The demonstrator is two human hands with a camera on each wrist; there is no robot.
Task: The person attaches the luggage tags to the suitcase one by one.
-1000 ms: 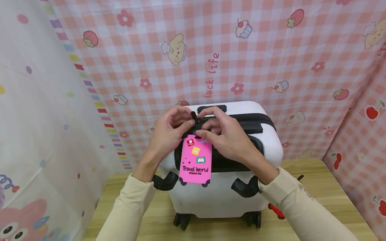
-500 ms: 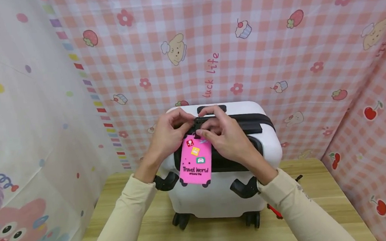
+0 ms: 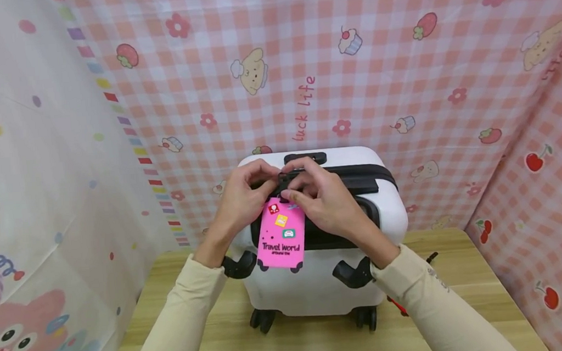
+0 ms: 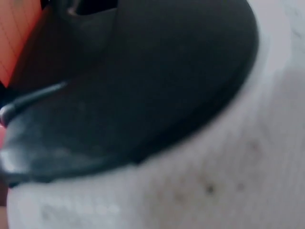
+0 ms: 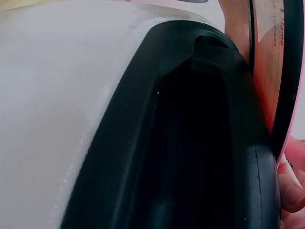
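A white suitcase (image 3: 305, 292) stands upright on the table, its black top handle (image 3: 332, 232) towards me. From the handle area hangs a pink luggage tag (image 3: 281, 241) printed with "Travel World". My left hand (image 3: 243, 200) pinches the tag's black strap (image 3: 282, 182) from the left. On the right, my right hand (image 3: 329, 199) pinches the same strap near the top of the tag. Fingertips hide most of the strap and its fastening. In the right wrist view, the tag's back (image 5: 271, 57) shows printed lines beside the black handle recess (image 5: 190, 143). The left wrist view shows black trim (image 4: 143, 86) and white shell.
The wooden table (image 3: 458, 283) carries the suitcase on black wheels (image 3: 366, 317). A red item (image 3: 397, 305) lies partly hidden behind my right forearm. A pink checked curtain (image 3: 301, 58) hangs close behind, and a white patterned curtain (image 3: 63, 176) is at the left.
The strap end that stuck up between my hands a second ago has gone down among the fingers. My hands have drawn slightly closer together. The tag hangs in nearly the same place.
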